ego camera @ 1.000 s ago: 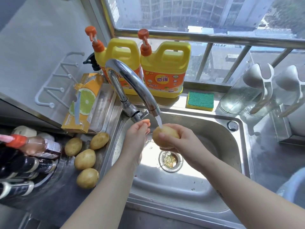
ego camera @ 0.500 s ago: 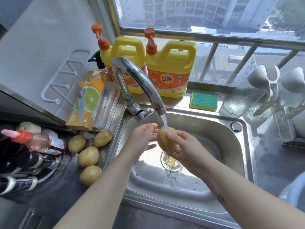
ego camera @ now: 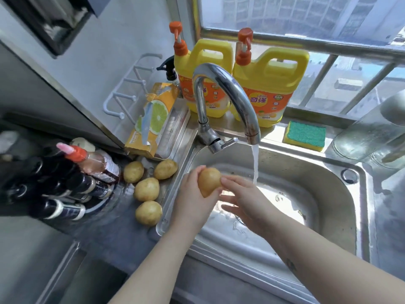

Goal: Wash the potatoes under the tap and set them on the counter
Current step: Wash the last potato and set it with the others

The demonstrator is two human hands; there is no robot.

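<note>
Daylight is coming through the barred window along the top of the frame, and below it the stainless steel sink [ego camera: 361, 216] is filling the lower right. I am watching the curved chrome tap [ego camera: 228, 93] running, its water stream [ego camera: 254, 163] falling into the basin just right of the hands. The left hand [ego camera: 192, 202] is holding the yellow-brown oval potato [ego camera: 209, 182] over the sink's left side, its grip curling round the potato from below. The right hand [ego camera: 247, 200] is lying released, fingers mostly straight, one fingertip touching the potato's right side. The stream is passing beside the potato, apart from it. Four more yellow-brown potatoes [ego camera: 146, 189] are lying on the grey worktop [ego camera: 105, 233] at centre left, just beside the sink rim. Behind the tap, two yellow detergent jugs with orange pumps [ego camera: 271, 88] are standing side by side, and a green-and-yellow sponge [ego camera: 304, 136] is lying to their right.
</note>
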